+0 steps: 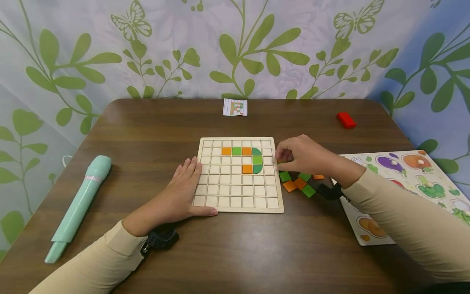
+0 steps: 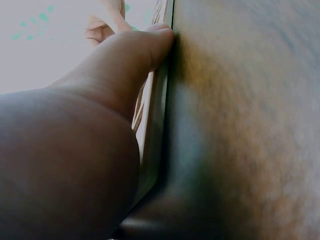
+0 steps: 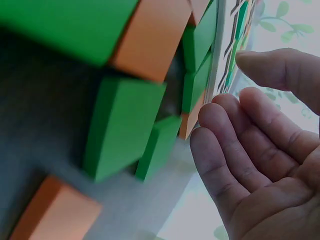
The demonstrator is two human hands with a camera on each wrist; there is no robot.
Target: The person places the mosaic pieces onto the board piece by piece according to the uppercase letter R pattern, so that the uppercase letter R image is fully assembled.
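A pale wooden grid board [image 1: 242,207] lies mid-table, with several orange, green and rounded dark-green tiles [image 1: 258,160] in its upper cells. My left hand [image 1: 180,192] rests spread along the board's left side, its thumb by the near corner; the left wrist view shows that thumb [image 2: 155,42] against the board's edge. Over the board's right edge hovers my right hand [image 1: 299,153], its thumb and bent fingers apart. Nothing shows between them in the right wrist view. Loose green and orange tiles [image 1: 300,183] lie under and beside that hand, some overlapping.
A small printed pattern card [image 1: 235,107] lies behind the board. On the right are a red block [image 1: 346,120] and a board with vegetable pictures [image 1: 400,163], partly under my right forearm. A mint-green folded umbrella-like object [image 1: 80,204] lies at the left.
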